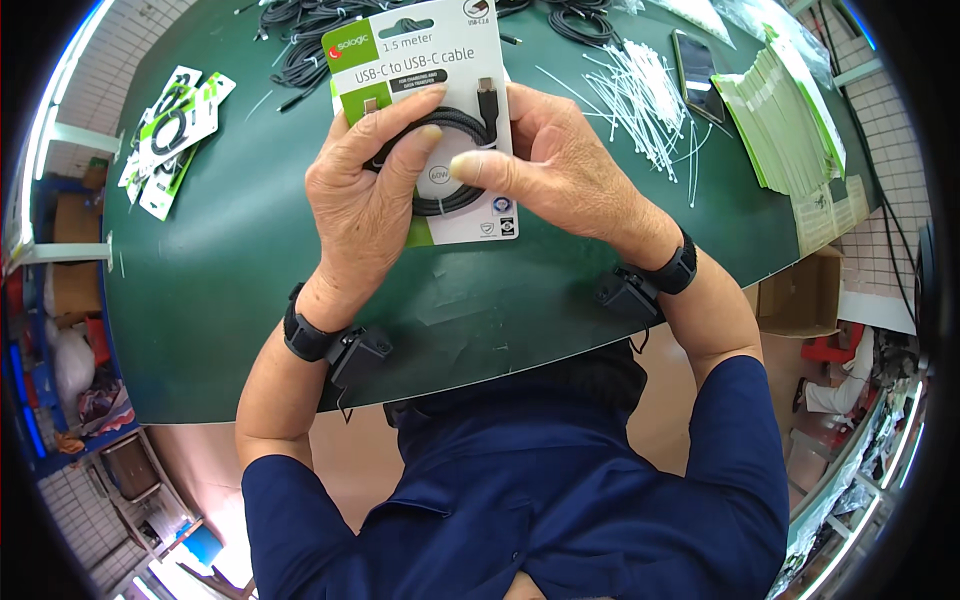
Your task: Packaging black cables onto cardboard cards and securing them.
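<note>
A white and green cardboard packaging card [478, 70] is held up over the green table in front of me. On it lies a coiled black cable [430, 207], tied to the card, with one plug [487, 95] upright at the right side. My left hand [355, 185] grips the card's left edge, its thumb and index finger over the coil. My right hand [575, 165] clasps the right edge, with the thumb lying across the coil's middle and the other fingers behind the card. The fingers behind are partly hidden.
Finished-looking cards with cables [175, 135] lie at the left. Bundled black cables [300, 45] are heaped at the far side. White cable ties [640, 105] are scattered to the right, beside a phone [697, 75] and a stack of green-white cards [790, 125]. A cardboard box [805, 290] stands below the table's right edge.
</note>
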A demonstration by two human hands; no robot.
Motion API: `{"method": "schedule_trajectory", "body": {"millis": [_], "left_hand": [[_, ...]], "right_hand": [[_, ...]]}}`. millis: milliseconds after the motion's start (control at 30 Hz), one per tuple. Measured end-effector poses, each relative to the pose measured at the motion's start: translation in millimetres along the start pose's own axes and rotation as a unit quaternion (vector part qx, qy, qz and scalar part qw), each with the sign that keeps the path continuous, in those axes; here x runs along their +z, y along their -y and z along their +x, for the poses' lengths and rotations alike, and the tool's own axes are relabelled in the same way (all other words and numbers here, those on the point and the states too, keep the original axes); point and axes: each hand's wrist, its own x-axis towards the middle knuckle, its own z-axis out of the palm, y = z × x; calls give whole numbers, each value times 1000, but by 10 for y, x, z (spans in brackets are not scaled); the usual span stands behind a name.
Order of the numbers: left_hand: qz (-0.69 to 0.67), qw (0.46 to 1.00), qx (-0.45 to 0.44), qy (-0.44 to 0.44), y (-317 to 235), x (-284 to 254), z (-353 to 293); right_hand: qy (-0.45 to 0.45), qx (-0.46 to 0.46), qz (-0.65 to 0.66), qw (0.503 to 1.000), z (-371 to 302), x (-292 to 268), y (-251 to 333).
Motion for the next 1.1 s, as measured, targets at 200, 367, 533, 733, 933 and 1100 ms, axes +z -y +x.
{"method": "schedule_trajectory", "body": {"millis": [200,367,533,733,933,1100], "left_hand": [[0,1000,3,7,60,-16,3],[3,1000,6,20,30,-44,39],[13,1000,14,17,-18,-43,-9],[-38,999,-36,3,-39,-32,-16],[45,999,1,8,-23,-37,-23],[71,997,-13,1,-16,-32,-48]], "right_hand": [[21,11,-26,999,39,-91,-35],[26,9,-19,999,52,-112,-63],[33,6,46,998,5,-66,-84],[44,21,15,999,22,-82,-38],[14,13,-2,1000,23,-101,-121],[22,-1,-13,1000,38,-82,-87]]}}
